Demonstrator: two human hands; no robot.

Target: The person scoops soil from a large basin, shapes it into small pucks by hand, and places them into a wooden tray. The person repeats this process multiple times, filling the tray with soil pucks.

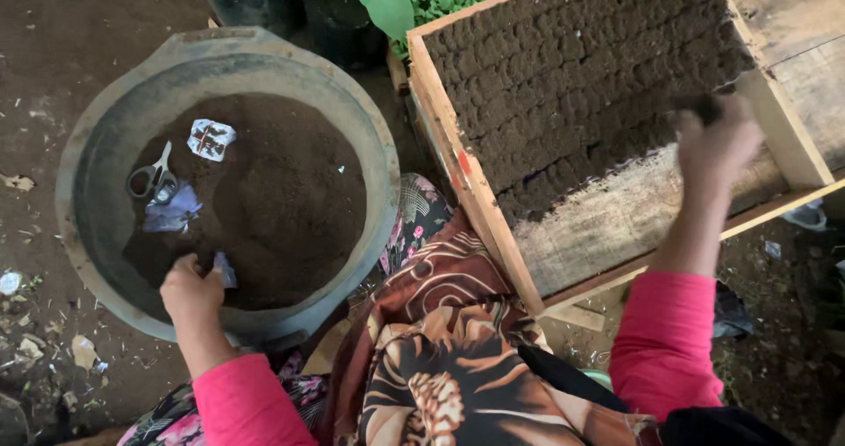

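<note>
Dark soil fills the grey basin (88,182), where the left hand (189,289) pinches a small plastic bag (225,270) at the near edge; scissors (154,180) lie just beyond. Farther right, the right hand (717,147), blurred, closes on a soil plug (700,105) over the wooden tray (458,160).

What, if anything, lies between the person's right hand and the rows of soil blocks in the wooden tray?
Nothing visible does. The right hand is already at the front edge of the soil blocks in the wooden tray, holding a dark lump. The scissors lie far off in the basin.
</note>
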